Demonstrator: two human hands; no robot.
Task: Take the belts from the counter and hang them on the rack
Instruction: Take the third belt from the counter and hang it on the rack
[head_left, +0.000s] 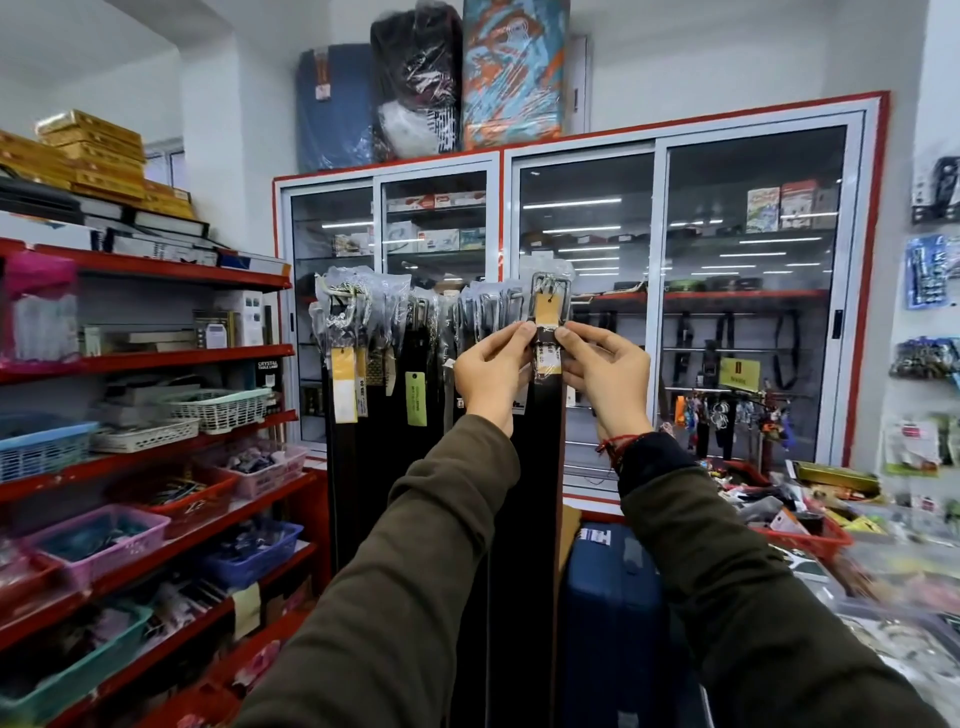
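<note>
A dark brown belt (540, 441) hangs straight down in front of me, its silver buckle (550, 291) in clear wrap at the top with a tan tag under it. My left hand (491, 371) pinches the strap just below the buckle from the left. My right hand (605, 371) pinches it from the right at the same height. Several other dark belts (395, 364) with yellow and green tags hang in a row on the rack to the left; the rack bar itself is hidden behind the wrapped buckles.
Red shelves (156, 358) with plastic baskets fill the left side. A glass-door cabinet (587, 312) stands behind the belts. A blue suitcase (608, 597) sits below my right arm. The counter (883, 561) at the right is crowded with small goods and a red tray.
</note>
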